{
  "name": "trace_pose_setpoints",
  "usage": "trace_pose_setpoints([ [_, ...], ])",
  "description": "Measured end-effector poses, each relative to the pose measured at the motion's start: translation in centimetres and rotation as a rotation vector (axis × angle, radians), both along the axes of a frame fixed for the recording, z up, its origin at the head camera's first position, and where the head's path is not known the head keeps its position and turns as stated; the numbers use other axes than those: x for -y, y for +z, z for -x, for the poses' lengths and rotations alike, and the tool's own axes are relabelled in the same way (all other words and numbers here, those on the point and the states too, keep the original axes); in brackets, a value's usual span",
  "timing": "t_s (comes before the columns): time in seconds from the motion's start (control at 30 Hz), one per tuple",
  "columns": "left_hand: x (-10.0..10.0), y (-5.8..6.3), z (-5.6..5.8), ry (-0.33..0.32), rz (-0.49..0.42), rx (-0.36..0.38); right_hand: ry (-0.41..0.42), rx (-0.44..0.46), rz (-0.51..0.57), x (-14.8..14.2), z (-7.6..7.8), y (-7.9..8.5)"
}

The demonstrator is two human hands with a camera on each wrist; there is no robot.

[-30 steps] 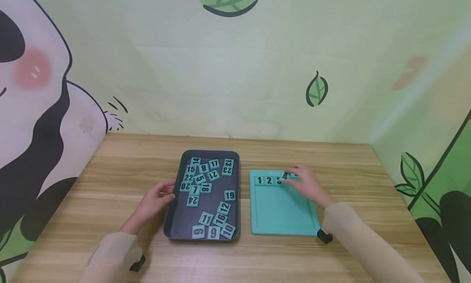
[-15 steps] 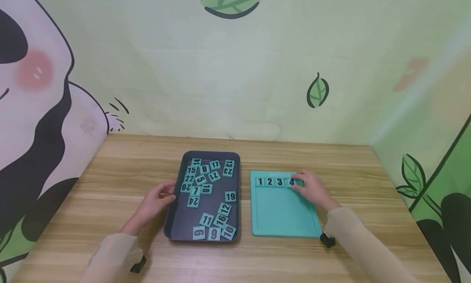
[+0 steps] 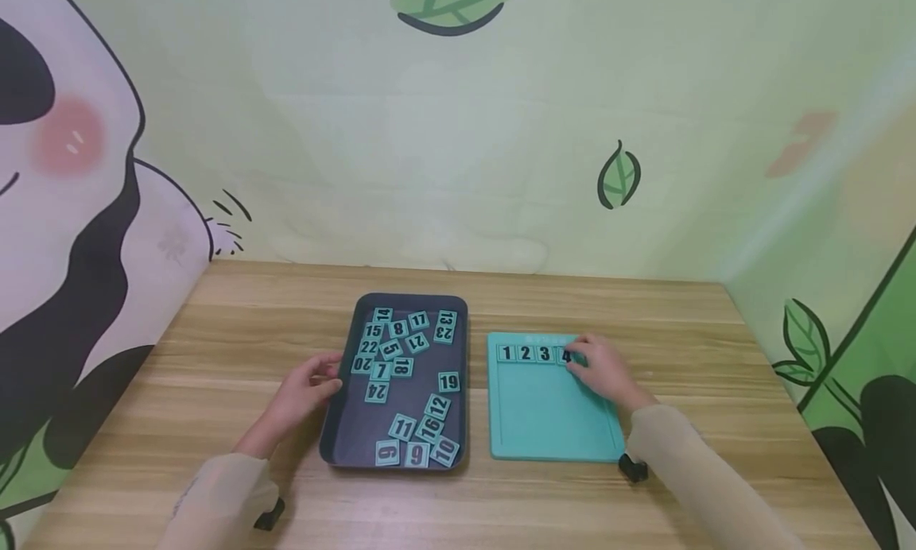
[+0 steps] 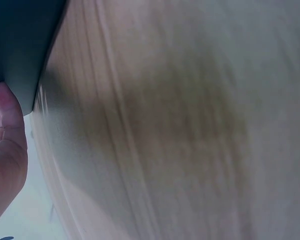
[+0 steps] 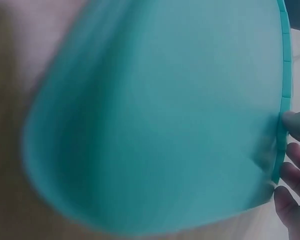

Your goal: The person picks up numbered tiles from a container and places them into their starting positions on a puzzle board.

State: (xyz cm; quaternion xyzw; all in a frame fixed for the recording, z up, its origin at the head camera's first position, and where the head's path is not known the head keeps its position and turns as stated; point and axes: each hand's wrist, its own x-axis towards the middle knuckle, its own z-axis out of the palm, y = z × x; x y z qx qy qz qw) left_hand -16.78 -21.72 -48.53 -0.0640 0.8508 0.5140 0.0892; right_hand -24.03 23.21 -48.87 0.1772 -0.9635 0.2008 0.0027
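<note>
In the head view, rests the left hand (image 3: 296, 395) against the near-upright left side of the dark tray (image 3: 355, 435), fingers loosely bent and wrapped round nothing. Over at the teal board (image 3: 554, 415), holds tile 4 (image 3: 564, 356) with the right hand (image 3: 607, 371), thumb and fingertips drawn in close, seemingly in a light pinch. Shows tile 4 in the board's top row, just right of tile 3 (image 3: 545, 354), apparently with a slim gap between; shows loose tiles (image 3: 448, 382) scattered in the tray, several turned upside down or askew. To seat the piece well, probably best to ease it left until flush with tile 3, square it to the board's upper edge and press evenly on its face before letting go. Avoid shoving hard sideways, for risk of nudging the row out of line. In the left wrist view, touches the tray's outer wall with one fairly straight digit, above blurred tabletop (image 4: 165, 150); cannot tell the set of the other fingers, mostly out of frame. In the right wrist view, looks across the board to the row edge-on, thumb touching it, other fingers curled close by. Cannot judge from there the seating of tile 4; better checked from above.
</note>
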Motion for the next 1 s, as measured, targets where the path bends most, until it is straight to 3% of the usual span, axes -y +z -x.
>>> trace_pose_setpoints([
  [0.43, 0.0, 0.1, -0.2, -0.002, -0.005, 0.014, 0.031, -0.025, -0.034, 0.7, 0.1, 0.4],
  [0.7, 0.0, 0.0, -0.1, -0.002, -0.007, 0.012, 0.009, 0.016, 0.012, 2.1, 0.5, 1.5],
  [1.0, 0.0, 0.1, 0.0, -0.005, -0.004, -0.011, 0.059, -0.014, 0.039, 4.0, 0.7, 2.5],
])
